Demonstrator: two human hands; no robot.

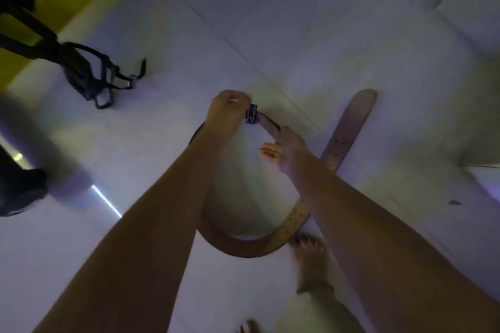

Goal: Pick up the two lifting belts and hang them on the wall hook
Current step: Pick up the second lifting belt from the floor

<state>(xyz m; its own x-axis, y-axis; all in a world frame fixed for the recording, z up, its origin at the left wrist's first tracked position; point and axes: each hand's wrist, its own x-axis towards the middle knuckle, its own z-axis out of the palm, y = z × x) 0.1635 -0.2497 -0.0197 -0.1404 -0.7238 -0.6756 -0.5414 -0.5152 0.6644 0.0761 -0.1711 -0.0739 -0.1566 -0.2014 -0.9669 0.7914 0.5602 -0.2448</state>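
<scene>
I see both hands reaching down over the pale floor (pixel 324 35). My left hand (pixel 228 108) is curled tight at the buckle (pixel 251 114) of the brown belt (pixel 243 247), pinching that end. My right hand (pixel 286 149) pinches the strap just right of the buckle, its other fingers spread loose. The belt loops near my bare foot (pixel 309 253), its tail pointing far right. Black straps (pixel 92 76) hang at the far left.

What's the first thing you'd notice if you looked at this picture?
A big brown belt curls in a loop in the middle, over the pale floor. The left hand pinches its buckle and the right hand touches the strap beside it. Black straps hang at the upper left.
</scene>
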